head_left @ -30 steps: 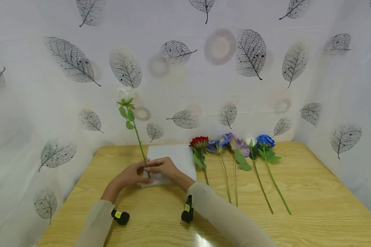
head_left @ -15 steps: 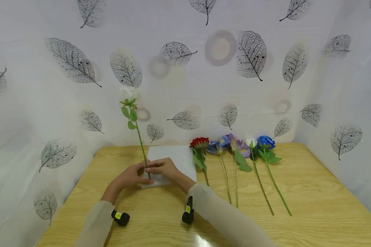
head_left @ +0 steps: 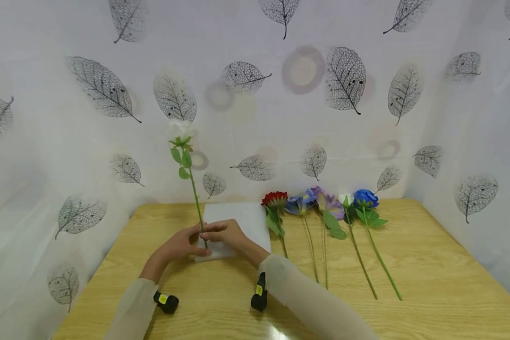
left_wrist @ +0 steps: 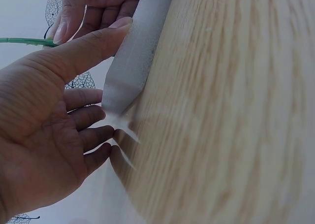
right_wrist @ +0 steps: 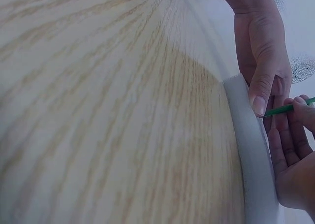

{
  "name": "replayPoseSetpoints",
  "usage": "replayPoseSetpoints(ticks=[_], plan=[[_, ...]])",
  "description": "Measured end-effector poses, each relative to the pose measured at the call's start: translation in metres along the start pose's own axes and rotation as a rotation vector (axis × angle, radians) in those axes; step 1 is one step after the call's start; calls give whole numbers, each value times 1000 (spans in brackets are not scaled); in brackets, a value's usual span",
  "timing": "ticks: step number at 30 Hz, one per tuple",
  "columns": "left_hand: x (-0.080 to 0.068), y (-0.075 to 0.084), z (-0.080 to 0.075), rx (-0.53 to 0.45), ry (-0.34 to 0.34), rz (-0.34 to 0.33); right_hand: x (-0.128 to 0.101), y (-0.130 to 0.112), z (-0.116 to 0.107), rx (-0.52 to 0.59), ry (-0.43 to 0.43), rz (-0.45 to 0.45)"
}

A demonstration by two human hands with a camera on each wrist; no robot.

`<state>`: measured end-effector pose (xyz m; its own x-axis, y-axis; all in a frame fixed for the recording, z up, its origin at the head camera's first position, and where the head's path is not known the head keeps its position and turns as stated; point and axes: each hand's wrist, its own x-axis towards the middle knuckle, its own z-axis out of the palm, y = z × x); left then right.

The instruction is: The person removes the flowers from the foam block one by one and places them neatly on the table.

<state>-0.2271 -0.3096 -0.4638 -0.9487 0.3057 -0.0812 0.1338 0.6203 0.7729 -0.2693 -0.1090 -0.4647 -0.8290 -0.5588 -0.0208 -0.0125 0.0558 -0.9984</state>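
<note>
A white rose [head_left: 180,133] on a long green stem [head_left: 195,191] stands nearly upright over a flat white block [head_left: 240,215], leaning a little left. With thumb and fingers my right hand [head_left: 228,233] pinches the stem low down. My left hand [head_left: 176,246] rests at the block's left side, thumb lying along the front top edge and straight fingers at the corner. In the left wrist view the block's side [left_wrist: 140,47] shows grey, the thumb tip right on its rim. The right wrist view shows the green stem's end [right_wrist: 280,110] by the left thumb.
Right of the block lie a red flower [head_left: 275,199], a blue-violet flower [head_left: 299,203], a purple flower [head_left: 328,200], a white rosebud [head_left: 345,199] and a blue rose [head_left: 365,198]. A leaf-patterned white curtain [head_left: 255,127] surrounds the wooden table [head_left: 221,302].
The rose head has swung slightly right, its stem becoming more upright. Both hands keep almost the same place, and the whole view has shifted down a little.
</note>
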Motion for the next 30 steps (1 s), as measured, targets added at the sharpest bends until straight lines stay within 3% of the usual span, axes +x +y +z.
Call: replayPoseSetpoints(ticks=[18, 30], plan=[[-1, 3, 0, 32, 8, 5, 2, 3, 0, 61, -23, -32], [0, 2, 0, 31, 9, -11, -1, -3, -2, 47, -28, -36]])
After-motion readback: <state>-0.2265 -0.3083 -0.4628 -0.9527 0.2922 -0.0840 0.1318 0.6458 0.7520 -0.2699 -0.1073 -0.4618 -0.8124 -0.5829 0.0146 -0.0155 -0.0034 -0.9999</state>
